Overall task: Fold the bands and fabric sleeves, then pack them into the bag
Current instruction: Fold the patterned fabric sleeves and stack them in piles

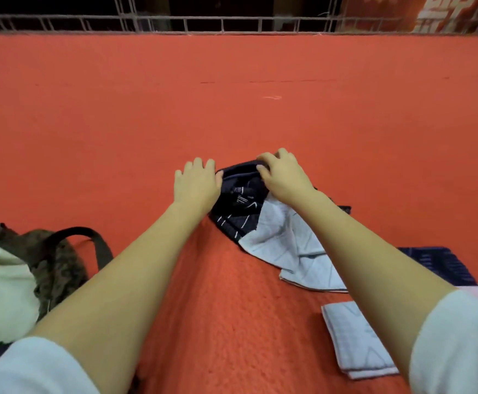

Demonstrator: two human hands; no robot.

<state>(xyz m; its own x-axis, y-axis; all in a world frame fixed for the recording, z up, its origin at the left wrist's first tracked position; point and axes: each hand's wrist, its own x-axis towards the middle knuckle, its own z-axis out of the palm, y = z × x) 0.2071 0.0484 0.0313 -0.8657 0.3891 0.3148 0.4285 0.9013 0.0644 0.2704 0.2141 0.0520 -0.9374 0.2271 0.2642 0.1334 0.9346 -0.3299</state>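
Okay, lower right of the frame: folded pale blue cloth (357, 339) lying flat on the red blanket (232, 322). Lower left: bag (61, 268), mouth open, white fabric showing inside, dark strap looped beside it. Centre: another pale blue cloth (283, 245), crumpled, overlapping a dark patterned cloth (236, 214). Left hand (196, 182) lies flat with straight fingers, thumb touching the dark cloth's left edge. Right hand (282, 173) has curled fingers gripping its far edge. Top: wire rail (232, 25).
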